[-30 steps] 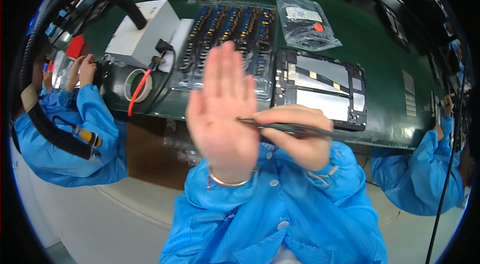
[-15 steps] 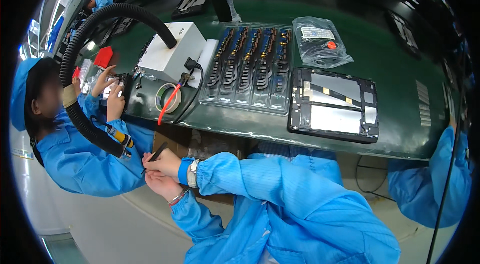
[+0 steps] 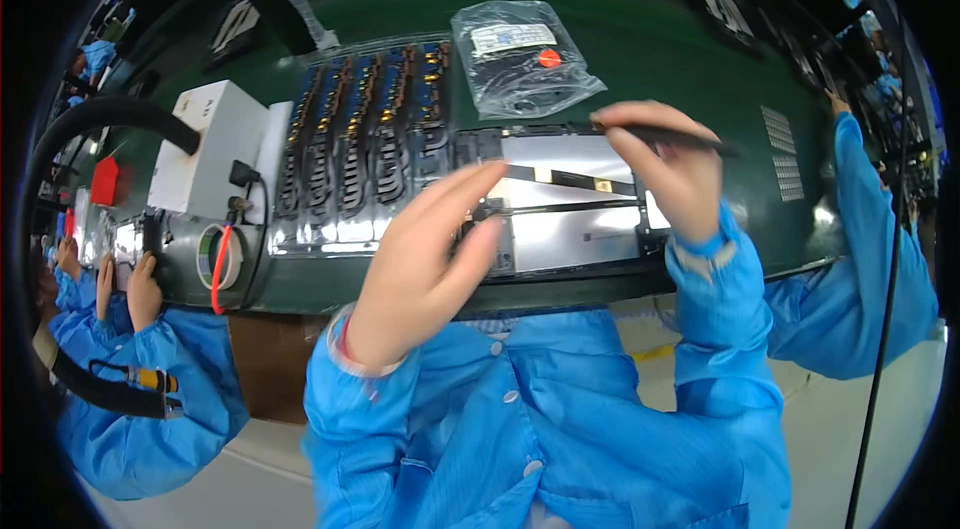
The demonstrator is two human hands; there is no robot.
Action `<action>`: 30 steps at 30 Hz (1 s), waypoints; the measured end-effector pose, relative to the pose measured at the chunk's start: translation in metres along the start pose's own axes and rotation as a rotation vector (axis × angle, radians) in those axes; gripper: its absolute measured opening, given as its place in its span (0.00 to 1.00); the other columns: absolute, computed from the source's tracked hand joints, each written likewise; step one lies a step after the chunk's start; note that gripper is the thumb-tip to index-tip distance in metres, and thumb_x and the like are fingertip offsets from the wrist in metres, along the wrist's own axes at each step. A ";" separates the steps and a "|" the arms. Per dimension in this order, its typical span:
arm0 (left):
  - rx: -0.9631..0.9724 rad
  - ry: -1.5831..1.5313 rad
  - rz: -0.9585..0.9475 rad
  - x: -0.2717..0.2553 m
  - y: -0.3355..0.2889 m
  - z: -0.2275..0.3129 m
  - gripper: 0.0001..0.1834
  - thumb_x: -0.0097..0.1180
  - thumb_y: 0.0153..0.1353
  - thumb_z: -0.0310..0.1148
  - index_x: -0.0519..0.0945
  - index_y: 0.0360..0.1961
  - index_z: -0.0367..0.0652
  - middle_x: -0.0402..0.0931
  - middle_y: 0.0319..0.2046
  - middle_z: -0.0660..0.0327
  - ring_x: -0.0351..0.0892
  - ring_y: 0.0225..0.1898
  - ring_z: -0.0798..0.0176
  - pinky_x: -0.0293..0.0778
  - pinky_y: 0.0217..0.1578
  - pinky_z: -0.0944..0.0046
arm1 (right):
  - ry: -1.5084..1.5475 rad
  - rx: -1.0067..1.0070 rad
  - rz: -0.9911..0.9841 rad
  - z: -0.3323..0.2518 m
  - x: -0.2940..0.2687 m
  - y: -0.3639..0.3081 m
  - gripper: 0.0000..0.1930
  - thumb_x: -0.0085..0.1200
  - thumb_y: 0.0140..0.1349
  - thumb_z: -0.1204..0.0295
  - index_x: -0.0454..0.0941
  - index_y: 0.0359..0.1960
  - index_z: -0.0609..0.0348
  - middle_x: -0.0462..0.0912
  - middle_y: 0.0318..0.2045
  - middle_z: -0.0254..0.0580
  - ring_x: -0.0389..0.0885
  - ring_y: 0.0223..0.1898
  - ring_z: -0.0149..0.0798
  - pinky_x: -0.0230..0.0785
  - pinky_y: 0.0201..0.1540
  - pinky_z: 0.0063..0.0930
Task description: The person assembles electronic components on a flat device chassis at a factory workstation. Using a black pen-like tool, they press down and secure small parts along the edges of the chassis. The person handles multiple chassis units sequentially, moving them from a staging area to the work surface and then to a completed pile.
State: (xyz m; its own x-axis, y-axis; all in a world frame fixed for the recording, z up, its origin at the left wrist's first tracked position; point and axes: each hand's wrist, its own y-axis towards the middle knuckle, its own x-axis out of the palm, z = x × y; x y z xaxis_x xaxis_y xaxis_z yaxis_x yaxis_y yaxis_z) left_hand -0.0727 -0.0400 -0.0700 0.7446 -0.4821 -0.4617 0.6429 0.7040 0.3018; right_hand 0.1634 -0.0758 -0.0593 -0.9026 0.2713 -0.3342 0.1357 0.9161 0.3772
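Hands: two of the wearer's own, both in blue sleeves, raised over the near edge of the table [image 3: 620, 59].
Left hand [image 3: 425, 264]: fingers stretched out and held close together, tips touching the left end of the opened device [image 3: 570, 204]; nothing gripped.
Right hand [image 3: 665, 164]: fingers pinched shut on one thin black tool [image 3: 680, 137].
Tool axis: long axis nearly level, running left to right; the free end points right and slightly down, past the fingers. Which end is the working tip cannot be told.
Tool position: above the upper right part of the opened device, well clear of the tray.
Opened device: one, flat and rectangular, silver inside with a dark frame; long axis left to right, lying at the near table edge.
Parts tray [image 3: 365, 144]: one, just left of the device, five rows of dark flex parts running away from the wearer.
Plastic bag [image 3: 520, 59]: one, clear, beyond the device.
White box [image 3: 205, 149]: one, left of the tray.
Tape roll [image 3: 220, 257]: one, below the box.
Co-workers: one sleeve [image 3: 860, 259] at right, two hands [image 3: 125, 289] at left.
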 end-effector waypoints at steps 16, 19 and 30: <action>0.095 0.527 0.062 0.076 0.082 -0.053 0.16 0.57 0.47 0.29 0.75 0.40 0.36 0.73 0.38 0.55 0.71 0.41 0.53 0.68 0.43 0.58 | -0.121 0.263 -0.099 0.075 -0.008 0.017 0.07 0.56 0.49 0.76 0.80 0.32 0.62 0.81 0.30 0.41 0.79 0.32 0.32 0.70 0.34 0.22; 0.063 0.509 0.042 0.077 0.083 -0.053 0.17 0.57 0.48 0.29 0.75 0.41 0.38 0.72 0.39 0.55 0.70 0.42 0.53 0.67 0.43 0.58 | -0.178 0.225 -0.118 0.075 -0.008 0.019 0.07 0.57 0.48 0.77 0.80 0.32 0.61 0.81 0.28 0.42 0.79 0.29 0.35 0.71 0.32 0.23; 0.077 0.624 -0.042 0.076 0.083 -0.052 0.22 0.57 0.48 0.31 0.74 0.48 0.44 0.70 0.41 0.58 0.68 0.44 0.54 0.66 0.43 0.57 | -0.209 0.129 -0.080 0.076 -0.008 0.016 0.08 0.57 0.48 0.79 0.79 0.32 0.62 0.80 0.29 0.42 0.78 0.26 0.32 0.71 0.29 0.20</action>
State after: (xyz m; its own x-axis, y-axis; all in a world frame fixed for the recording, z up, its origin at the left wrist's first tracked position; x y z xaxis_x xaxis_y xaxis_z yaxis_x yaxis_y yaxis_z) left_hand 0.0277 0.0088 -0.1239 0.4887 -0.0971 -0.8670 0.6976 0.6403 0.3215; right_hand 0.2039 -0.0412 -0.1161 -0.8103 0.2394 -0.5349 0.1305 0.9635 0.2336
